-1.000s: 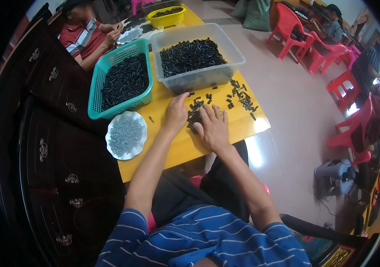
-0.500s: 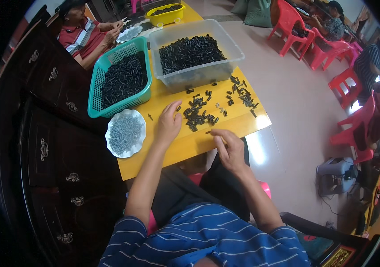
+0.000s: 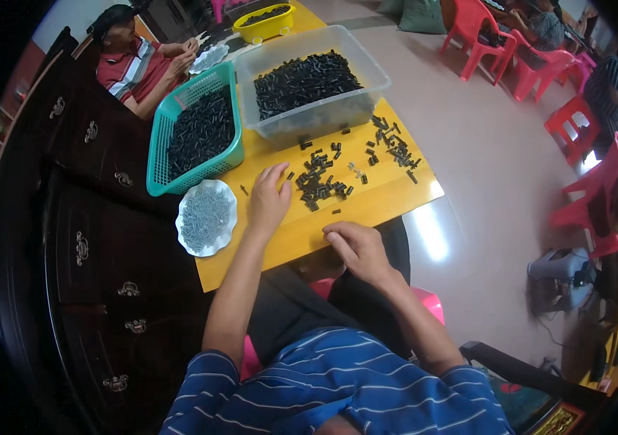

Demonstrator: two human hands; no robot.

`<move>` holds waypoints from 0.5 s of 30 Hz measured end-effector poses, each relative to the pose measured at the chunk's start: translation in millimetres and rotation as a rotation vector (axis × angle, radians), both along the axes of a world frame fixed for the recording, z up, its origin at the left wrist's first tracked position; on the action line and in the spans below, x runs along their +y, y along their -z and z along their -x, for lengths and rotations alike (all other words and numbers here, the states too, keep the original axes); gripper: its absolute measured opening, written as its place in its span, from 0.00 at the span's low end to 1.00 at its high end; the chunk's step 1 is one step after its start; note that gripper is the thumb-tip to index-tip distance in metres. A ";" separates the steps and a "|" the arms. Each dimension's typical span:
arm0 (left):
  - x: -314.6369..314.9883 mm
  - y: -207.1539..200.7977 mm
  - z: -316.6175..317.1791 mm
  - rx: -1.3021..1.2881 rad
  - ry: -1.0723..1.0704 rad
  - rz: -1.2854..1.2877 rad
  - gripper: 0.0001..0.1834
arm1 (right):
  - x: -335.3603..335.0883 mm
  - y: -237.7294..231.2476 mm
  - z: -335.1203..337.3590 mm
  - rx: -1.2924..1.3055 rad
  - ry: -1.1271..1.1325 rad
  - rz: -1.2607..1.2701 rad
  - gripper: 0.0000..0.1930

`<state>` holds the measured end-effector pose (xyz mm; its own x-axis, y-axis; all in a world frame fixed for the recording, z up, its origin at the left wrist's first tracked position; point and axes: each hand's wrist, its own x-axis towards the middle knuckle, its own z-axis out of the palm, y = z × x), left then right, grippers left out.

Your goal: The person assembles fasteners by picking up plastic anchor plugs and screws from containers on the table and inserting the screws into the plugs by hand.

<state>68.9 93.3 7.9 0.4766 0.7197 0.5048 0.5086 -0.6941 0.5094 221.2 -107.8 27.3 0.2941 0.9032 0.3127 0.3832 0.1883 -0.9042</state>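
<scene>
My left hand (image 3: 270,201) rests on the yellow tabletop (image 3: 302,239), fingers stretched out and thumb apart, with nothing visible in it. Just beyond its thumb lies a small black cylindrical piece (image 3: 290,175). At the table's near edge my right hand (image 3: 360,251) is closed, thumb against the bent index finger; whatever is between them, if anything, is hidden. A single black cylindrical piece (image 3: 336,211) lies just past its fingertips. Farther in is a loose pile of black pieces (image 3: 316,185). A white scalloped dish (image 3: 185,244) of small silvery screws (image 3: 206,216) stands left of my left hand.
Behind the pile stand a teal basket (image 3: 155,156) and a translucent bin (image 3: 309,125), both holding many black pieces. More pieces (image 3: 396,148) lie scattered right. A yellow basket (image 3: 265,29) stands far back. A co-worker (image 3: 135,65) sits far left, beside dark drawers (image 3: 99,217). Red chairs (image 3: 472,40) stand right.
My right hand has drawn back toward me and slightly left, its fingers closing more. The black piece at its fingertips now lies apart on the table. My left hand has barely moved.
</scene>
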 end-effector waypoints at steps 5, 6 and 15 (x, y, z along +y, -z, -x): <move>9.1 0.5 -6.6 0.051 0.012 -0.028 0.20 | 1.8 -17.6 -5.6 -0.165 -0.223 0.142 0.10; 10.8 1.3 -7.1 0.057 0.008 -0.019 0.19 | 1.5 -19.0 -6.3 -0.162 -0.220 0.141 0.10; -0.6 -17.2 -16.8 -0.082 -0.058 0.183 0.18 | -2.3 -5.3 -17.0 0.437 -0.156 0.191 0.11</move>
